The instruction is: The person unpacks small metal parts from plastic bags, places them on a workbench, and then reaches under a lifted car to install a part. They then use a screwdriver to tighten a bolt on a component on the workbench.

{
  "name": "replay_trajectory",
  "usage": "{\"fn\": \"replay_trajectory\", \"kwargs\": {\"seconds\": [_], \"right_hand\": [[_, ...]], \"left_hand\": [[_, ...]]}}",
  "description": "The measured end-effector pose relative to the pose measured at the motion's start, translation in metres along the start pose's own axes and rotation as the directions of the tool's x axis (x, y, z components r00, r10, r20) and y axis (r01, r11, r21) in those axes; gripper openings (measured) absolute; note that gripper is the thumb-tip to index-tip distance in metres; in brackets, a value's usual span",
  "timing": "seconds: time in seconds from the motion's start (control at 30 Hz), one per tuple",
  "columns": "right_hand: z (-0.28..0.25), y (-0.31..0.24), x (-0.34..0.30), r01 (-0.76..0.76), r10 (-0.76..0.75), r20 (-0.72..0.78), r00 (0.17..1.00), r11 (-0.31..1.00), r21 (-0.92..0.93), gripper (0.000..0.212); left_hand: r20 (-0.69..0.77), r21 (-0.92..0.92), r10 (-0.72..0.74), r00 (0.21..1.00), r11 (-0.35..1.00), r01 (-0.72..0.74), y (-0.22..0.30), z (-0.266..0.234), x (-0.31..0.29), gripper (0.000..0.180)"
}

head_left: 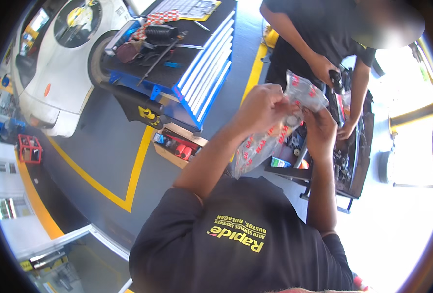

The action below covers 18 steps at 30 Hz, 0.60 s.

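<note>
Between my two raised hands is a clear plastic bag with red print (262,147). Its upper end stands crumpled above my fingers, and its longer part hangs toward my chest. My left hand (265,110) is closed in a pinch on the bag's edge. On the other side, my right hand (322,131) grips the bag with thumb and fingers. Something small and pale, perhaps metallic, shows at the bag between the hands, but I cannot make out what it is.
A blue tool cabinet (197,90) stands ahead left, with a black ribbed boot (160,34) and boxes on top. Behind it is a white car (62,63). A wooden box (170,155) sits on the floor. Ahead right, a co-worker (299,29) leans over a tool cart (355,161).
</note>
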State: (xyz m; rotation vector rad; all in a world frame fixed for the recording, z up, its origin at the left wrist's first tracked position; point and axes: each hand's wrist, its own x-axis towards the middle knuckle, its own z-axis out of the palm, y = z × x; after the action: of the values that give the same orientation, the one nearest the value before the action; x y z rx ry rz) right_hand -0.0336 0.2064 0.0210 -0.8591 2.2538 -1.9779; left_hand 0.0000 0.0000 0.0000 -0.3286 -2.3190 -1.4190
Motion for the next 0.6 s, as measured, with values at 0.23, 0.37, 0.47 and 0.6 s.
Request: {"fn": "replay_trajectory", "kwargs": {"seconds": [0.23, 0.37, 0.47, 0.6], "right_hand": [[-0.02, -0.013, 0.007, -0.105, 0.102, -0.047, 0.994, 0.991, -0.085, 0.015], [-0.022, -0.02, 0.013, -0.145, 0.145, -0.048, 0.988, 0.989, -0.001, 0.022], [-0.027, -0.017, 0.016, -0.143, 0.143, -0.015, 0.99, 0.989, 0.038, 0.029], [-0.022, -0.007, 0.02, -0.058, 0.071, -0.041, 0.997, 0.961, 0.269, 0.036]], "left_hand": [[0.21, -0.189, -0.187, 0.96, 0.955, 0.227, 0.011, 0.002, 0.016, 0.024], [0.216, -0.311, -0.18, 0.96, 0.919, 0.242, 0.006, 0.005, 0.024, 0.027], [0.345, -0.498, -0.219, 0.913, 0.781, 0.376, 0.002, 0.009, 0.027, 0.021], [0.249, -0.613, -0.151, 0.957, 0.74, 0.276, 0.006, 0.009, 0.028, 0.017]]}}
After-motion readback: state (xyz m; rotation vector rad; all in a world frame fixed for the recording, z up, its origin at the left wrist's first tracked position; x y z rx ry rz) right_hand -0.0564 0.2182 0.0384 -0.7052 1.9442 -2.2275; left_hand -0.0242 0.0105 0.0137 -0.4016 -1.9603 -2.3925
